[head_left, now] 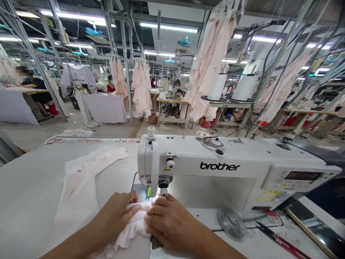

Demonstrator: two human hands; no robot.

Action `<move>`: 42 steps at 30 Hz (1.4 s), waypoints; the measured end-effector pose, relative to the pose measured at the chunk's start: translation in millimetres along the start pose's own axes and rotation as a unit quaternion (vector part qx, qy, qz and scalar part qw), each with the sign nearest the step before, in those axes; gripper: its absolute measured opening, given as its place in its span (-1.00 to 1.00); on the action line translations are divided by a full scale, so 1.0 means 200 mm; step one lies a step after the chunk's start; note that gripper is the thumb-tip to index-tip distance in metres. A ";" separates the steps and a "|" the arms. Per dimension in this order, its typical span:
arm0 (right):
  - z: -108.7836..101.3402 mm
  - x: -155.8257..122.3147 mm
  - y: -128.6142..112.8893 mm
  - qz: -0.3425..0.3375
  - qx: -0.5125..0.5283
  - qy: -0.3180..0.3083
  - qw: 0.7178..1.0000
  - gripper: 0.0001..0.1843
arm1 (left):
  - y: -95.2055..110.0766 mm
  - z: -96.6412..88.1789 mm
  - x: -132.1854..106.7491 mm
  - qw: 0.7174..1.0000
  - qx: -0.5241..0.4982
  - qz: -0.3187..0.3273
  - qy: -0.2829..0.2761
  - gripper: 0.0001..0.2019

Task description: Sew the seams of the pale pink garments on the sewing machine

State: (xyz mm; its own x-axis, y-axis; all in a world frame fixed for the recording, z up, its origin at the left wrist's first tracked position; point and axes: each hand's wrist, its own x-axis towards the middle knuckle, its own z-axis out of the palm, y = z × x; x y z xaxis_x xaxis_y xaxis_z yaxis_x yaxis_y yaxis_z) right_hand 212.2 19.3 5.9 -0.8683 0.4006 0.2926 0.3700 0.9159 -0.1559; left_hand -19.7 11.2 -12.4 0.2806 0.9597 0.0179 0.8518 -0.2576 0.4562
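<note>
Pale pink ruffled knit fabric [132,219] is bunched right at the needle of your white Brother sewing machine [215,154]. Your left hand [115,216] and right hand [169,225] lie curled on it; pinching or just pressing, can't tell. More pale pink fabric [81,183] lies on the white worktable [29,187]. Clear plastic disc [231,223] and red-handled shears [280,239] sit right.

Pink ruffled fabric [129,228], its lower end cut off
</note>
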 end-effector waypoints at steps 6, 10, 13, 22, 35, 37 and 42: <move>0.01 -0.02 0.01 0.072 -0.014 0.016 0.997 -0.77 | 0.04 0.01 0.00 0.978 0.080 0.158 0.109 -0.85; 0.01 -0.02 0.01 0.082 -0.010 0.027 0.996 -0.81 | 0.05 0.00 -0.05 0.923 0.158 0.321 0.142 -0.56; 0.02 -0.02 0.01 0.066 -0.017 0.034 0.997 -0.84 | 0.02 0.02 -0.08 0.888 0.224 0.371 0.153 -0.38; 0.03 0.00 0.01 0.127 -0.019 0.011 0.992 -0.95 | -0.04 0.01 -0.05 0.899 0.207 0.366 0.124 -0.29; 0.03 -0.01 0.05 0.152 -0.015 0.010 0.988 -0.90 | -0.10 0.06 0.00 0.926 0.164 0.325 0.102 -0.32; 0.02 -0.01 0.05 0.145 -0.019 0.012 0.989 -0.91 | -0.10 0.06 0.00 0.931 0.150 0.319 0.093 -0.30; -0.01 -0.01 0.04 0.073 -0.042 0.039 0.996 -0.90 | -0.10 0.04 0.01 0.935 0.149 0.311 0.078 -0.34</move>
State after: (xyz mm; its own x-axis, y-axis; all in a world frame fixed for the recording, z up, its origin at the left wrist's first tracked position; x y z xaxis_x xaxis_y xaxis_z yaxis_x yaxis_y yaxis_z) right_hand 218.4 26.0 5.9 -0.7760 0.5274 0.3460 0.5195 0.8455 -0.1237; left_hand -32.5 17.2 -28.7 0.7148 0.6120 0.3385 0.6369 -0.7696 0.0465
